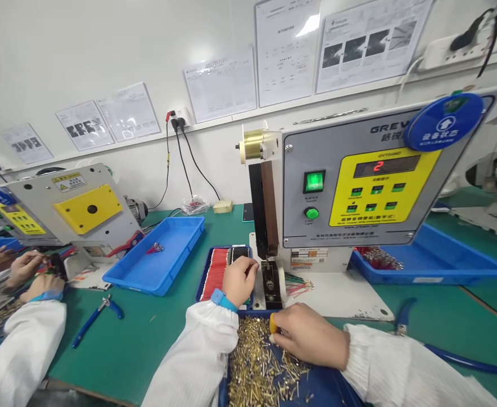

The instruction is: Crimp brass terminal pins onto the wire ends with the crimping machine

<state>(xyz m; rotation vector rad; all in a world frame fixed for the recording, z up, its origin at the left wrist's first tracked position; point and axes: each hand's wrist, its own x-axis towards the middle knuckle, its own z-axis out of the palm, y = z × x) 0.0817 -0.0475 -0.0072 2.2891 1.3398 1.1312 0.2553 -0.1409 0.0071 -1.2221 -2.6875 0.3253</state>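
Note:
My left hand [240, 281], with a blue wristband, is curled beside the crimping head of a grey terminal crimping machine [358, 192]. Whatever its fingers may hold is hidden. Behind it, a dark blue tray [214, 274] holds bundled red wires. My right hand [307, 333] pinches a small yellow piece [273, 323] above a blue tray [235, 384] heaped with loose brass terminals [259, 362]. Short green and red wire ends [299, 285] lie to the right of the crimping head.
A co-worker's hands [27, 271] work at a second crimping machine [74, 209] on the left. Blue trays [155, 254] [426, 265] stand on the green bench mat [146, 350] at both sides. Blue-handled pliers [98, 314] [443, 350] lie near my hands.

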